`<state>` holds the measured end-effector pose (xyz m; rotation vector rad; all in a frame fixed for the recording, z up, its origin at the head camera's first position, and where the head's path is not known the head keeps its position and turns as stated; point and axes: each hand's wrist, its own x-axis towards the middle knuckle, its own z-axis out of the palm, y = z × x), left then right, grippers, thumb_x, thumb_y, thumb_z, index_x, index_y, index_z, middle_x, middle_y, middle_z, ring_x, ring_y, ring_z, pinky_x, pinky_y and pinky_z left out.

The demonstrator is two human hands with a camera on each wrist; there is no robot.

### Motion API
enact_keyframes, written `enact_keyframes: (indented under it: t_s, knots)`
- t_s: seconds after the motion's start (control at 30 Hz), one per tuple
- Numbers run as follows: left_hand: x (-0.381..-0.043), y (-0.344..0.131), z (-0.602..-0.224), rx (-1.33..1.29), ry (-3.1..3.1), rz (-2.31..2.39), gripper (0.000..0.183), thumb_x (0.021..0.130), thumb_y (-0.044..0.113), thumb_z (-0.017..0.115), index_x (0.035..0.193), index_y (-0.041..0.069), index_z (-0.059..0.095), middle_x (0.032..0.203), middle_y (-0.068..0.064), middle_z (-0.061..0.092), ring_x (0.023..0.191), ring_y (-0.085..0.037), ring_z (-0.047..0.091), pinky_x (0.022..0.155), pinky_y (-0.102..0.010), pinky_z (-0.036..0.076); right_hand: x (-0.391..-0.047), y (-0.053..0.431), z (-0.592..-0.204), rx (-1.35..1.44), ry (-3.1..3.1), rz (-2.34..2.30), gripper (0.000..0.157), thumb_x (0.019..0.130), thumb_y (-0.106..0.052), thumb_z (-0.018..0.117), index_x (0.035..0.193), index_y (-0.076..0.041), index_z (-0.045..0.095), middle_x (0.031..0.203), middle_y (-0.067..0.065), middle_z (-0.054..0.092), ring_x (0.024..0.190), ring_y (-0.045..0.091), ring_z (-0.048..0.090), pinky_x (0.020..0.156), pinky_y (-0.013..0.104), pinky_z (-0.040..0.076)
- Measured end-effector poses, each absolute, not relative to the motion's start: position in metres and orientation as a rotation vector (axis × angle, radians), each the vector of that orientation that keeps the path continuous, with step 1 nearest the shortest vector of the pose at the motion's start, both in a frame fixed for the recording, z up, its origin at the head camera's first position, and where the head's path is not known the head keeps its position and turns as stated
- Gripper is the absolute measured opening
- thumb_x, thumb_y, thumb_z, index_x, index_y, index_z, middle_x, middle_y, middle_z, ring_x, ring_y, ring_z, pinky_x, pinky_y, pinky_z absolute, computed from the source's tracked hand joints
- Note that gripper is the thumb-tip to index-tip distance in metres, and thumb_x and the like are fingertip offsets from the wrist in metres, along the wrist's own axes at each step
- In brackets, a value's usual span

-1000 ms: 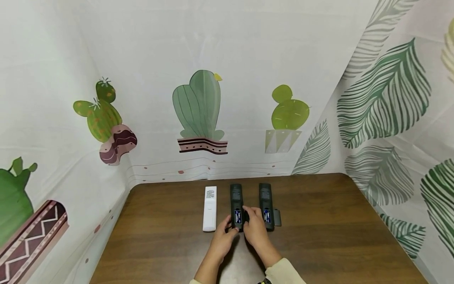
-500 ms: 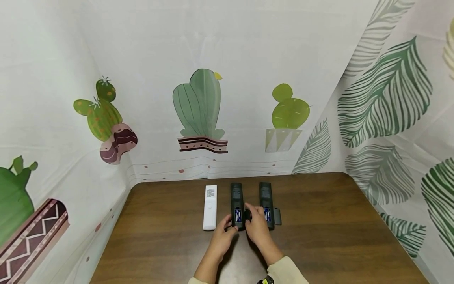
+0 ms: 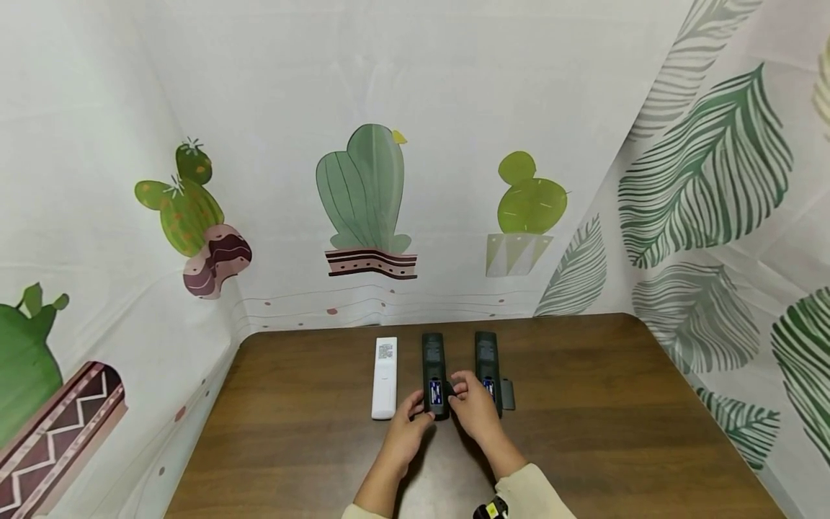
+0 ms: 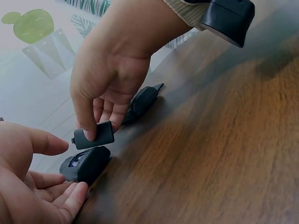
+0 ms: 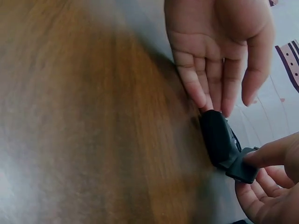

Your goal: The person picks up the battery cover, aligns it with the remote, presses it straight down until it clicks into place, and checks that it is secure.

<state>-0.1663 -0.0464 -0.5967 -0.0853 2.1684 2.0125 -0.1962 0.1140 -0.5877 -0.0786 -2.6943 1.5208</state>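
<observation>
A black remote control [image 3: 433, 353] lies back up at the middle of the table, its battery compartment uncovered and blue batteries [image 3: 435, 392] inside. My left hand [image 3: 406, 430] rests its fairly straight fingers against the left side of this remote, thumb held apart from it in the left wrist view. Between thumb and fingers, my right hand [image 3: 478, 414] pinches a dark battery cover [image 4: 105, 133], tilted just above the remote's near end. To the right lies a second black remote [image 3: 486, 352], also showing batteries, partly hidden by my right hand.
On the left lies a white remote [image 3: 385, 378], back up. Another loose cover [image 3: 509, 395] sits against the right side of the second black remote. The brown wooden table [image 3: 583, 404] meets a cactus-printed cloth [image 3: 447, 144] at its back edge.
My right hand has shifted slightly right, away from the middle remote, and the cover now shows in its grip. My left hand stays at the remote's side.
</observation>
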Motion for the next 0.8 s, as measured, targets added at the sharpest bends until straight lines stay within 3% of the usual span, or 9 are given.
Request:
enact_keyframes:
  t_s: [0.2, 0.5, 0.8]
  knots:
    - [-0.166, -0.046, -0.598, -0.090, 2.166, 2.023, 0.062, 0.092, 0.010, 0.063, 0.147, -0.010, 0.041, 0.138, -0.029, 0.052, 0.128, -0.040, 0.052, 0.102, -0.047, 0.048, -0.197, 0.117, -0.588, -0.090, -2.692, 1.568, 0.017, 0.088, -0.002, 0.070, 0.104, -0.003, 0.066, 0.095, 0.009, 0.069, 0.088, 0.017, 0.064, 0.076, 0.028, 0.053]
    - [-0.167, -0.046, -0.601, -0.134, 2.195, 2.012, 0.059, 0.092, 0.010, 0.063, 0.145, -0.009, 0.045, 0.138, -0.027, 0.052, 0.127, -0.040, 0.052, 0.103, -0.048, 0.048, -0.194, 0.116, -0.587, -0.084, -2.742, 1.584, 0.013, 0.093, -0.013, 0.066, 0.101, -0.002, 0.065, 0.091, 0.008, 0.068, 0.082, 0.016, 0.061, 0.072, 0.030, 0.050]
    - [-0.166, -0.042, -0.600, -0.175, 2.181, 2.041, 0.055, 0.093, 0.011, 0.062, 0.144, -0.006, 0.049, 0.130, -0.025, 0.062, 0.117, -0.031, 0.061, 0.094, -0.038, 0.053, -0.190, 0.107, -0.580, -0.165, -2.651, 1.793, 0.014, 0.098, -0.015, 0.061, 0.102, -0.002, 0.064, 0.121, 0.020, 0.064, 0.112, 0.032, 0.061, 0.092, 0.045, 0.052]
